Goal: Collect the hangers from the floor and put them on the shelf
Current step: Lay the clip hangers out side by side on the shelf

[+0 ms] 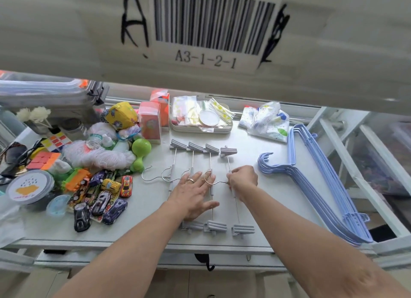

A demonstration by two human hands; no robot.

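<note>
My left hand (193,192) lies flat, fingers spread, pinning the clip hangers (210,186) in their row on the shelf (273,208). At three o'clock my right hand (243,179) pinches the last one's hook, aligning it. Blue hangers (320,182) lie farther right.

Bright, even daylight, soft faint shadows, wide-angle bending at edges, near overhead shelf edge (66,42) blurred

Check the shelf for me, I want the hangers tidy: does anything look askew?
Mostly tidy. The grey clip hangers lie in a row, but the rightmost, pinched by the right hand, tilts. The blue wire hangers are neatly stacked.
</note>
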